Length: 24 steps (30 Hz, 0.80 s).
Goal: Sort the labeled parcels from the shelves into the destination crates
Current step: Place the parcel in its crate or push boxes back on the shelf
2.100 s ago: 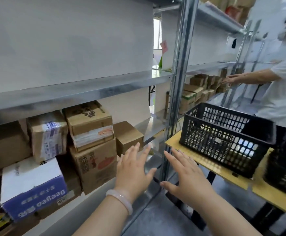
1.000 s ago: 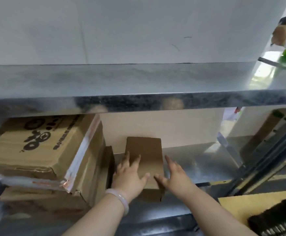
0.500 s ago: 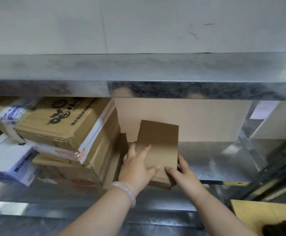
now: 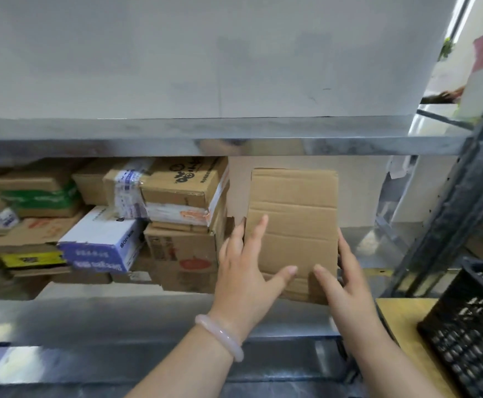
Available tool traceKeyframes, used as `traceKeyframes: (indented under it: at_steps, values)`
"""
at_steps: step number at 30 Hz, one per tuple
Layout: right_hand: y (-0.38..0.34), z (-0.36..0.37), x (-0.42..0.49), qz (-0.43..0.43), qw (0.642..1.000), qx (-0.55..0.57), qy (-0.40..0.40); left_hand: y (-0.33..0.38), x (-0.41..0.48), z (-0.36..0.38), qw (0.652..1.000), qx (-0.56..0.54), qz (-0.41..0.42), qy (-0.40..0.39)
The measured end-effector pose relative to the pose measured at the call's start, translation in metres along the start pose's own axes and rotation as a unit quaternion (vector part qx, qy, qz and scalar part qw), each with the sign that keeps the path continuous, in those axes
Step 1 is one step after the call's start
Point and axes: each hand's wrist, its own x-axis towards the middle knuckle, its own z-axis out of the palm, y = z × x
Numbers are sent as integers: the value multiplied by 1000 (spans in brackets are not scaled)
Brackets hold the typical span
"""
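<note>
A plain brown cardboard parcel (image 4: 293, 214) is tilted up off the metal shelf (image 4: 378, 251), its broad face toward me. My left hand (image 4: 246, 265), with a pale bracelet on the wrist, holds its left edge, thumb across the front. My right hand (image 4: 340, 280) grips its right edge, thumb on the front near the bottom. No label shows on the facing side. A black plastic crate (image 4: 470, 320) stands at the lower right on a yellow table (image 4: 401, 320).
Left of the held parcel, stacked boxes fill the shelf: a printed brown carton (image 4: 185, 182), a white-and-blue box (image 4: 102, 242), a brown box with a red mark (image 4: 185, 254). The upper shelf edge (image 4: 206, 139) runs just above. A dark steel upright (image 4: 450, 202) stands at right.
Both hands reached into the shelf, closed on the small brown parcel and raised it off the shelf toward me, tilting its face up. The crate has come into view at right.
</note>
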Motion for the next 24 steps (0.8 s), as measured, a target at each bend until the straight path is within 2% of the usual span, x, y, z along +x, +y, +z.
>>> traceKeyframes:
  at_steps: [7,9,12,15,17,21,24]
  values:
    - [-70,36,-80,-155,987,-44,9,4,-81,-100,990,-116,-30,68]
    - [-86,60,-94,-148,988,-19,-34,-6,-101,-130,988,-110,-38,100]
    - [-106,102,-110,-80,989,32,-123,-25,-131,-177,980,-118,-71,144]
    - [-119,147,-123,-8,967,100,-233,-44,-162,-219,977,-91,-116,154]
    - [-125,178,-134,4,956,90,-280,-58,-179,-240,973,-60,-173,140]
    - [-138,244,-155,-102,951,-11,-291,-80,-205,-273,951,-26,-289,111]
    - [-142,291,-170,-141,933,-5,-332,-103,-225,-294,931,-61,-309,186]
